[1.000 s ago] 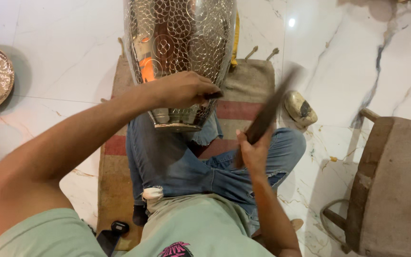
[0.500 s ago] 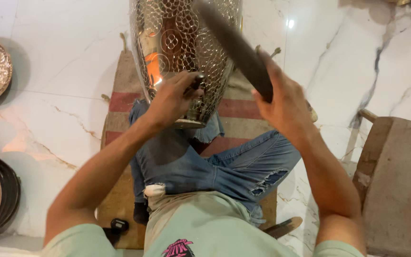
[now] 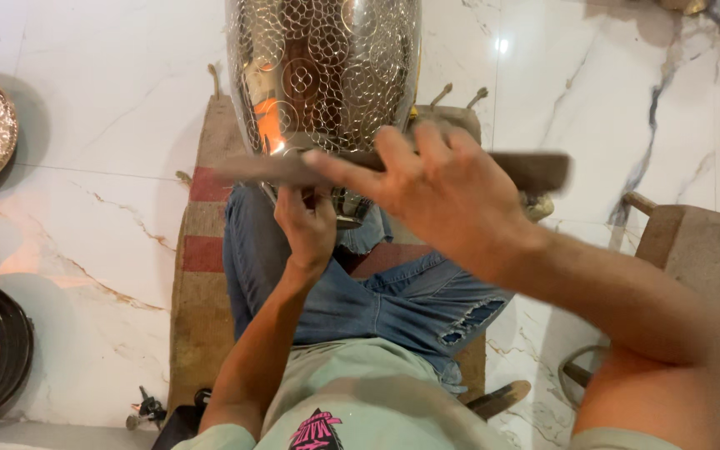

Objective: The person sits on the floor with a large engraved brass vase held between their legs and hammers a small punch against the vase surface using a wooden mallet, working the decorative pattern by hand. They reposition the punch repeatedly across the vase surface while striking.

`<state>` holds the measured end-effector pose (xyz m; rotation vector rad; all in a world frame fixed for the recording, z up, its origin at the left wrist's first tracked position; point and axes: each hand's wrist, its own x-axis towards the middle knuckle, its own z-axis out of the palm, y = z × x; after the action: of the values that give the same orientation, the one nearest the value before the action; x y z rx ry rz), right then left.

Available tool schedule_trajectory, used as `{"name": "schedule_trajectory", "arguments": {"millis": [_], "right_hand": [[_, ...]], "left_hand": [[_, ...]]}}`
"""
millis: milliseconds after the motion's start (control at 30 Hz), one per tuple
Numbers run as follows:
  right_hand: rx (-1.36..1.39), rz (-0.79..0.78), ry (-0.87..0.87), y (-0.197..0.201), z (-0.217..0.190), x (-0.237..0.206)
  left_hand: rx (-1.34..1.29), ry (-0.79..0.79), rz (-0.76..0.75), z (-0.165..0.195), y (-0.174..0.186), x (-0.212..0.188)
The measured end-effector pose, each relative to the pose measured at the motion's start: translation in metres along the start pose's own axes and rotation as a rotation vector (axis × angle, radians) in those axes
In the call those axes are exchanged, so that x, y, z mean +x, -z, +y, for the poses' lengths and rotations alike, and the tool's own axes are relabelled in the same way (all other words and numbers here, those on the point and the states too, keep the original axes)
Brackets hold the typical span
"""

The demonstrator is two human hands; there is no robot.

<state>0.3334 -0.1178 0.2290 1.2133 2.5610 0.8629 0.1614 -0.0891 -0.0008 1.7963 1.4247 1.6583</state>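
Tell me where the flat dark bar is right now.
In the head view, the flat dark bar lies crosswise in the right hand, just in front of the patterned metal vessel and above the left hand.

Left hand (image 3: 308, 227): forearm runs up from 6 o'clock toward 12, wrist straight, palm away from camera, fingers curled shut in a pinch at the top. Right hand (image 3: 435, 185): arm enters from 4 o'clock, forearm angled toward 10, back of hand facing camera, fingers (image 3: 352, 171) stretched toward 9 o'clock and closed in a grip. Right hand sits higher and nearer the camera than the left.
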Motion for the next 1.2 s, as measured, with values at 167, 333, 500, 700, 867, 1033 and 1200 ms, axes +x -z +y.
{"name": "schedule_trajectory", "arguments": {"millis": [167,333,500,700,867,1033,1200], "right_hand": [[0.273,0.152,0.070,0.005,-0.004,0.000],[0.068,0.070,0.006,0.000,-0.010,-0.012],[0.404,0.081,-0.202,-0.034,-0.007,-0.017],[0.100,-0.318,-0.248,-0.048,0.002,-0.014],[0.564,0.120,-0.076,-0.027,0.009,0.007],[0.201,-0.028,0.039,-0.009,0.007,0.014],[0.371,0.017,-0.028,-0.012,0.016,0.010]], "left_hand": [[-0.342,0.108,0.035,0.001,-0.006,-0.019],[-0.060,0.008,0.080,0.002,-0.004,-0.017],[-0.388,0.250,0.102,0.001,0.002,-0.002],[-0.413,0.368,-0.007,0.000,-0.002,0.002],[-0.418,0.237,0.098,-0.003,-0.011,-0.003],[-0.171,0.148,0.081,-0.002,-0.007,0.001],[-0.068,0.028,-0.088,0.000,0.007,0.022]]}}
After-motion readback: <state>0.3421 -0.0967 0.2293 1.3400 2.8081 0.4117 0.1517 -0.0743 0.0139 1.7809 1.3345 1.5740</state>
